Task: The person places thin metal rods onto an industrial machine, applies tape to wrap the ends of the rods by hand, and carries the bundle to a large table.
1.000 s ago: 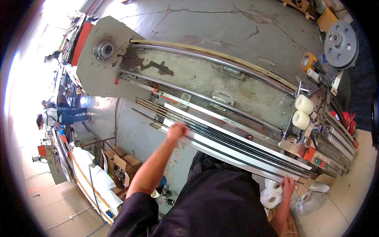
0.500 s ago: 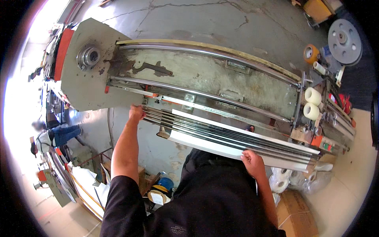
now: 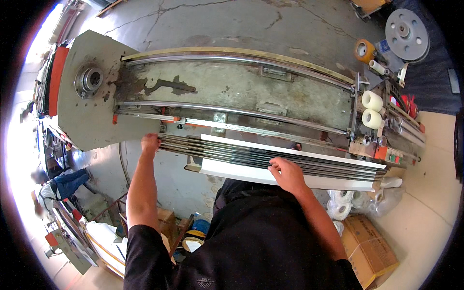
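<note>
- Left hand (image 3: pixel 150 143): located left of frame centre, at the left end of the bundle of long metal strips (image 3: pixel 232 153). The fingers are curled over the strip ends and close on them.
- Right hand (image 3: pixel 286 173): located just right of frame centre, laid on top of the same bundle about midway along its length. The fingers are bent over the near edge of the strips; whether they close fully beneath cannot be told.
- Bundle of long metal strips: runs from centre left to the right of the frame, sloping slightly downward to the right. It lies on the white trough (image 3: pixel 251 175), which projects below and beyond the strips on the near side.
- Machine bed (image 3: pixel 232 92): a long grey, stained surface with two polished guide rails, filling the upper half of the frame directly above the bundle.
- Grey end plate (image 3: pixel 87 96): upper left, carrying a round bearing housing.
- White rollers (image 3: pixel 371 110): two, stacked, at the right end of the bed.
- Cardboard box (image 3: pixel 369 246): lower right, on the floor beside rolls of white tape (image 3: pixel 340 204).
</note>
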Action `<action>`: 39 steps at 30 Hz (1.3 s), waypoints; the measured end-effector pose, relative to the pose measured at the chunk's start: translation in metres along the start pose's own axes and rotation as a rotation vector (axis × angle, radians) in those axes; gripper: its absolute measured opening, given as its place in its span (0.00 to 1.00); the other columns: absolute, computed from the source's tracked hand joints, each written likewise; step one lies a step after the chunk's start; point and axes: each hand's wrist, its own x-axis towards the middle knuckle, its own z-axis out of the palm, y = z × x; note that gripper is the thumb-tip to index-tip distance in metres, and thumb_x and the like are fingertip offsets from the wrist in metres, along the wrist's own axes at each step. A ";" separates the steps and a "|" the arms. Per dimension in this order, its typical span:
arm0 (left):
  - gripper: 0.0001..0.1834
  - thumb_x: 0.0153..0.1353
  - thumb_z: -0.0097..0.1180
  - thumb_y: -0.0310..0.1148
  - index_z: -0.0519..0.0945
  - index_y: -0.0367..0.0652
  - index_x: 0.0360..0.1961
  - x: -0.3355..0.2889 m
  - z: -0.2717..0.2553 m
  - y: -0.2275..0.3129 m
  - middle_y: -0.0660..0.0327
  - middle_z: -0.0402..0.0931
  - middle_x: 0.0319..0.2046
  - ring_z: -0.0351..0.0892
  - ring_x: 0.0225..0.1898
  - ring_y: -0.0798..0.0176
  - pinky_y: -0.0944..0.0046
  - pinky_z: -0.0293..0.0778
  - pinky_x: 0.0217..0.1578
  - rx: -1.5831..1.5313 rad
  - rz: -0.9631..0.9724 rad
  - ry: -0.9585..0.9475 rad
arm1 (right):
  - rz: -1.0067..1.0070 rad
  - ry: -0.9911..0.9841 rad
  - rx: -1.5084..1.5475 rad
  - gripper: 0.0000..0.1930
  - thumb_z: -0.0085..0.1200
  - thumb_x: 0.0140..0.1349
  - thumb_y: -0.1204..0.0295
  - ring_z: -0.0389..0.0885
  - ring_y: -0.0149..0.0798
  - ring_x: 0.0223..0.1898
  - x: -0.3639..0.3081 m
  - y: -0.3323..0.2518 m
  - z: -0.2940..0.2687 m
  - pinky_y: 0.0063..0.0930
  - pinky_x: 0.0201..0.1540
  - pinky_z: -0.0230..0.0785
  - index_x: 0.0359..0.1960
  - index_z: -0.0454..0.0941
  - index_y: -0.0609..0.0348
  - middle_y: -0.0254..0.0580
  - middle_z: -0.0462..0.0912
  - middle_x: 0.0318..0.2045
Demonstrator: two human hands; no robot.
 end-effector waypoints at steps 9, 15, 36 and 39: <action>0.22 0.75 0.58 0.50 0.86 0.41 0.50 -0.104 0.034 0.089 0.54 0.85 0.23 0.87 0.26 0.51 0.52 0.83 0.36 0.237 0.291 -0.241 | -0.002 -0.025 -0.001 0.14 0.64 0.71 0.62 0.92 0.50 0.43 0.013 0.000 0.006 0.45 0.45 0.82 0.51 0.84 0.56 0.46 0.92 0.42; 0.26 0.74 0.62 0.51 0.82 0.34 0.52 -0.092 0.036 0.085 0.56 0.84 0.21 0.82 0.18 0.61 0.59 0.80 0.23 0.024 0.122 -0.264 | -0.023 0.053 0.007 0.12 0.63 0.70 0.64 0.91 0.51 0.42 0.015 0.002 0.013 0.47 0.44 0.81 0.49 0.85 0.55 0.44 0.92 0.40; 0.16 0.82 0.54 0.50 0.80 0.52 0.41 -0.186 -0.048 0.061 0.73 0.69 0.23 0.64 0.22 0.78 0.73 0.61 0.23 -0.632 0.172 -0.056 | -0.482 0.067 -0.427 0.08 0.64 0.66 0.66 0.84 0.48 0.45 0.026 -0.015 0.017 0.43 0.57 0.71 0.39 0.82 0.55 0.42 0.85 0.34; 0.15 0.82 0.56 0.49 0.82 0.50 0.44 -0.245 -0.056 0.107 0.73 0.70 0.24 0.66 0.24 0.79 0.75 0.62 0.24 -0.652 0.184 -0.034 | -0.551 0.167 -0.333 0.05 0.60 0.66 0.69 0.82 0.47 0.41 -0.002 -0.023 -0.024 0.42 0.56 0.71 0.37 0.80 0.56 0.42 0.83 0.31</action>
